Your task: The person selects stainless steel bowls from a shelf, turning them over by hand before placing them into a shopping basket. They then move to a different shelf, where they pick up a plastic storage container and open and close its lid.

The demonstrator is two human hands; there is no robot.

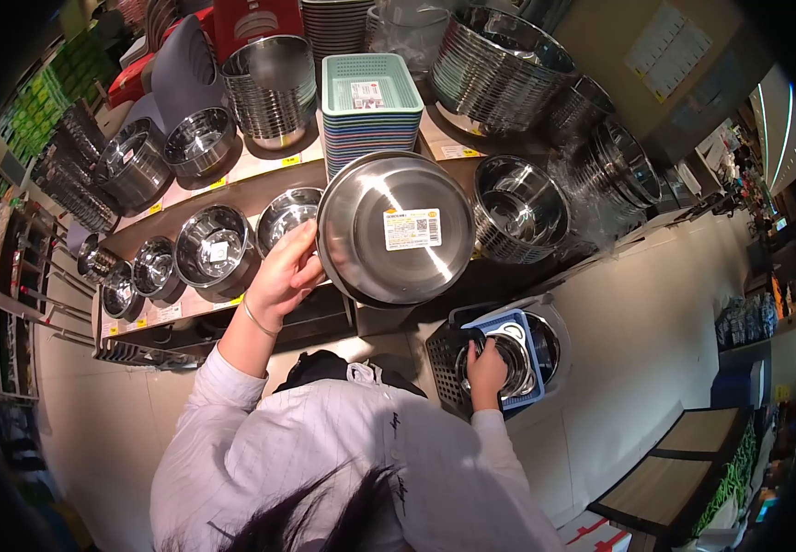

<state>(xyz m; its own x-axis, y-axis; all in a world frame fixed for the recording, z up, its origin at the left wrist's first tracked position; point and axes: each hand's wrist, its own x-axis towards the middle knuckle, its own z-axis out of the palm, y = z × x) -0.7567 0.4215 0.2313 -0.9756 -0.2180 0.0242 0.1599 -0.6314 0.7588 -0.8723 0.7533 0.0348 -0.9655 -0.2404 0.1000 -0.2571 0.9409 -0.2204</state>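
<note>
My left hand (283, 276) is raised in front of the shelf and grips the rim of a large stainless steel bowl (396, 230). The bowl is tilted so its bottom faces me, with a white price label on it. Lower down, my right hand (487, 363) is closed on the edge of a black shopping basket (442, 354). Inside that basket lie a blue plastic basket (513, 324) and a smaller steel bowl (519, 363).
Wooden shelves (232, 198) hold many steel bowls, such as one (212, 247) beside my left hand and a deep ribbed one (515, 210) to the right. A stack of teal and blue plastic baskets (370, 101) stands above. Pale floor (655, 331) stretches to the right.
</note>
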